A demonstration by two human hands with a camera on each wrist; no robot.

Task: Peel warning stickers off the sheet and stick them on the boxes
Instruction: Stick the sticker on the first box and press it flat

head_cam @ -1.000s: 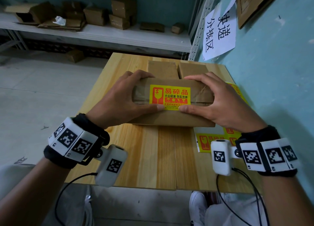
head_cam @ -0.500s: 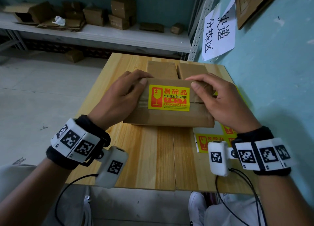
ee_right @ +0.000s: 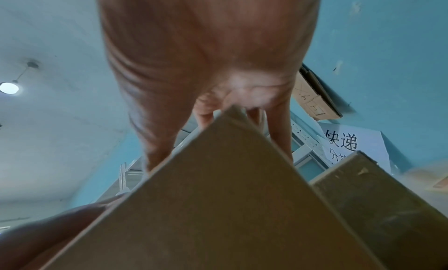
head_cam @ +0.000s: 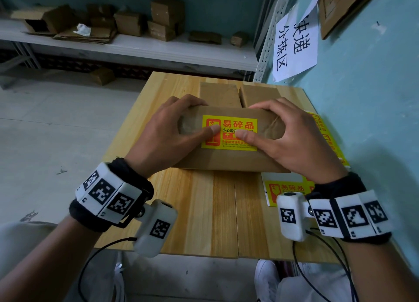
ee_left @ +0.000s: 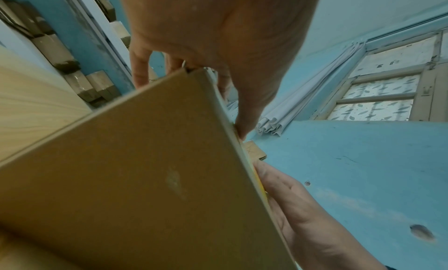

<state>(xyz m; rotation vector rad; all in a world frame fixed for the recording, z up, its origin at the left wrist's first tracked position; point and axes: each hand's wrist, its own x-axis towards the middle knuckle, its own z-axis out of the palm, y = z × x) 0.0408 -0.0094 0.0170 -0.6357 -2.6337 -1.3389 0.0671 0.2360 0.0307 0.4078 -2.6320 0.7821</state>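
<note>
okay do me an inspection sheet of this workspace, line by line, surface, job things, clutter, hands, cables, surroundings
Surface: wooden table, pale planks, against a blue wall.
Job's things: cardboard box with a yellow warning sticker on its top; sticker sheet lies at the table's right, partly under the box and right wrist; two more boxes behind.
Clutter: nothing seen on the table.
Grippers: left hand and right hand each grip an end of the box, thumbs pressing the sticker.
Cables: black leads hang from the wrist cameras.
Surroundings: shelf with cardboard boxes; paper sign on the wall.
</note>
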